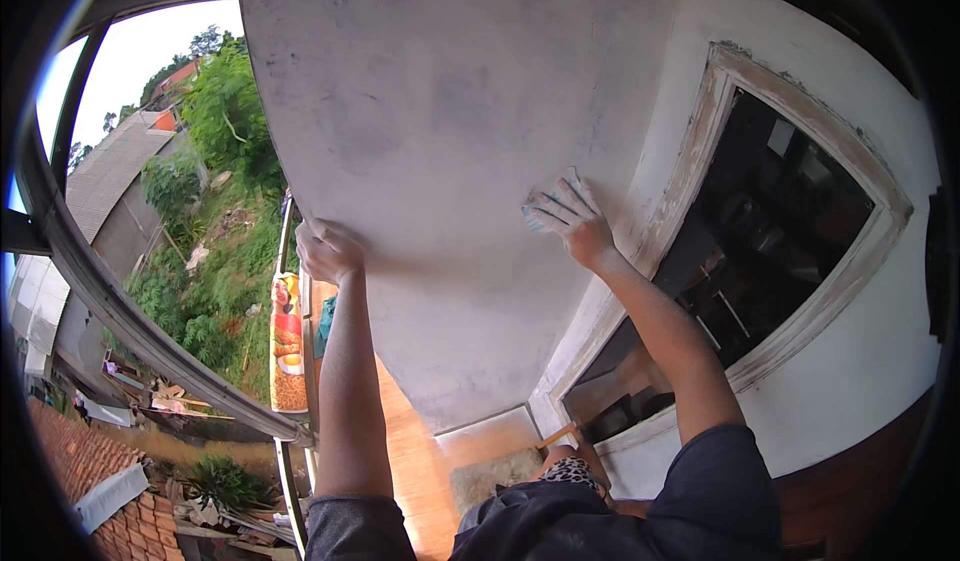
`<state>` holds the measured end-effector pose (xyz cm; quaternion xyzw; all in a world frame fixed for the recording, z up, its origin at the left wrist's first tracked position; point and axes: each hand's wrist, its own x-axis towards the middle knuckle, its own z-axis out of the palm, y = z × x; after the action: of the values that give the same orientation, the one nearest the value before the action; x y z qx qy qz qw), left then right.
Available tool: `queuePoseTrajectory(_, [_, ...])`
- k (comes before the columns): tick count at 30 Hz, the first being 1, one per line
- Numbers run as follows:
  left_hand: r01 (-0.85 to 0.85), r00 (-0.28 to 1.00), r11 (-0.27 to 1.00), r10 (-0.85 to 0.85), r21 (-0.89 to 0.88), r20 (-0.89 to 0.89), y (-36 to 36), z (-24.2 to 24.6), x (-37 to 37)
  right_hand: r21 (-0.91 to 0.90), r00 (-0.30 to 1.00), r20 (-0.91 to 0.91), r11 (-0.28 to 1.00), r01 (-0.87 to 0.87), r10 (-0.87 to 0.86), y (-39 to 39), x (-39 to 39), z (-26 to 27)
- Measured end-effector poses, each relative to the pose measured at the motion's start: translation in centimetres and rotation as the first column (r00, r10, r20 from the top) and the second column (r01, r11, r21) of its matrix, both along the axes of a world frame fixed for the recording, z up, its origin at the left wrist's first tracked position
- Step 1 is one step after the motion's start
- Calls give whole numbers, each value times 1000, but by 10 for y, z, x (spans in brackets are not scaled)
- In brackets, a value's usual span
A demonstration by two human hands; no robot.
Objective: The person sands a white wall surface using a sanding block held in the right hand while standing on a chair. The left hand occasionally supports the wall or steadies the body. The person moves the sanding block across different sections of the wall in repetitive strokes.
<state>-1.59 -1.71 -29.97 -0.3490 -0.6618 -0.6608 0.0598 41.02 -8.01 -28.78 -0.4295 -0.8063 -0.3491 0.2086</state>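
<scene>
A grey, smoothly plastered wall panel (465, 110) with darker smudges stands in front of me. My right hand (574, 223) lies with spread fingers on a thin, pale blue-and-white sheet (566, 186), pressing it flat against the wall near the inner corner. Whether the sheet is paper or cloth I cannot tell. My left hand (328, 252) grips the outer left edge of the same wall, fingers curled around it. Pale dust coats both hands and forearms.
On the right is a window frame (795, 73) with worn paint and dark glass. To the left run a metal railing (150, 336) and a printed banner (289, 351), with a steep drop to roofs beyond. Below lie an orange-brown floor (409, 441) and a greyish mat (487, 478).
</scene>
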Motion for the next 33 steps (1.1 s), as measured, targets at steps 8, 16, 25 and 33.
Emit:
queuePoseTrajectory(8, [8, 998, 1000, -6, 29, -56, 2, -6, -6, -729, 586, -495, 674, 121, -641, -129, -24, -254])
queuePoseTrajectory(16, [-30, 779, 957, 204, 289, -593, -13, 84, -11, -640, 241, -747, 769, -9, -619, -235, -7, -317])
queuePoseTrajectory(25, [63, 506, 965, 190, 255, -842, -1, 151, 11, -428, 137, -893, 903, 43, -430, -224, -4, -302])
queuePoseTrajectory(33, [96, 511, 962, 173, 256, -842, 2, 146, 6, -632, 104, -775, 770, -90, -624, -217, -25, -285])
